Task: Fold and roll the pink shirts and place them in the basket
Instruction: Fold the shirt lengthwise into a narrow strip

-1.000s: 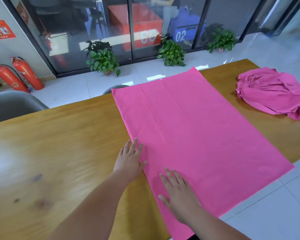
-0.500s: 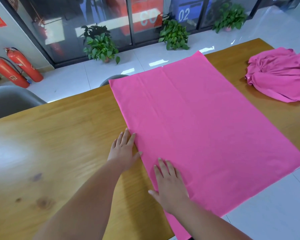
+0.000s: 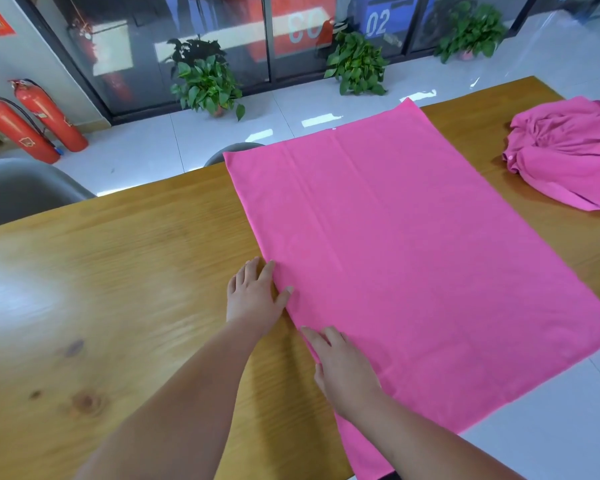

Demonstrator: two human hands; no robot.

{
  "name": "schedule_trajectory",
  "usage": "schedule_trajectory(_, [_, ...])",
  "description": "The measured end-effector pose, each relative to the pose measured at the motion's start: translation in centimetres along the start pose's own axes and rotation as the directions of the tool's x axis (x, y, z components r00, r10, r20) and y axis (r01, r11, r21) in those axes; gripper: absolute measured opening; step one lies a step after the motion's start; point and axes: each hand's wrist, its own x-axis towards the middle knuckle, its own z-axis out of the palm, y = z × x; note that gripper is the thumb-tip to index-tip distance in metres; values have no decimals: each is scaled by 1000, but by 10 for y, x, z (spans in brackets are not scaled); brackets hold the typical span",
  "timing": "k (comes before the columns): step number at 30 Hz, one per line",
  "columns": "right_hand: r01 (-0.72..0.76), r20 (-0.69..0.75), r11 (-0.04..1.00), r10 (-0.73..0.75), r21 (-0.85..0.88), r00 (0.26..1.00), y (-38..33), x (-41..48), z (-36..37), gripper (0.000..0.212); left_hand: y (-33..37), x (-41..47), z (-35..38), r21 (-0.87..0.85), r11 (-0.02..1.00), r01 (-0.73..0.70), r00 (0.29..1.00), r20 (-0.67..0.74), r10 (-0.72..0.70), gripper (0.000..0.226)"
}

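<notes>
- Left hand [image 3: 257, 296] and right hand [image 3: 343, 370] are flat, gripping nothing, at the left edge of the pink shirt [image 3: 413, 254].
- Suggest: pinch edge evenly, keep the fold straight.

Single view only: head-worn wide-angle, so no overlap with any other camera. It looks forward and down from the person's side of the wooden table [image 3: 118, 289], across it toward the glass wall [image 3: 125, 36] and the floor beyond. Close range: both forearms enter from the bottom edge, with the left hand [image 3: 255, 296] and right hand [image 3: 343, 368] low centre. The frame is rolled, so the table's far edge slants up to the right.
</notes>
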Motion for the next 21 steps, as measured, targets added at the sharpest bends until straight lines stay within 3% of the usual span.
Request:
schedule_trajectory(5, [-44,-8,983,47,181,999,3,0,-8,76,11,19,-10,-157,986,60,995,-68,-72,72])
schedule_trajectory(10, [-92,-33,986,97,141,995,4,-5,-29,54,21,55,-27,-509,826,243,968,72,-241,69])
schedule_trajectory(15, [-129,-57,986,135,101,989,8,-8,-52,46,15,68,-39,-595,763,253,967,132,-217,63])
schedule_trajectory(18, [-120,-3,988,121,96,993,-1,-11,-51,54,7,61,-46,-674,686,274,961,166,-220,63])
schedule_trajectory(21, [-68,83,994,61,89,995,-19,-17,-37,56,-4,45,-54,-681,673,289,957,188,-221,67])
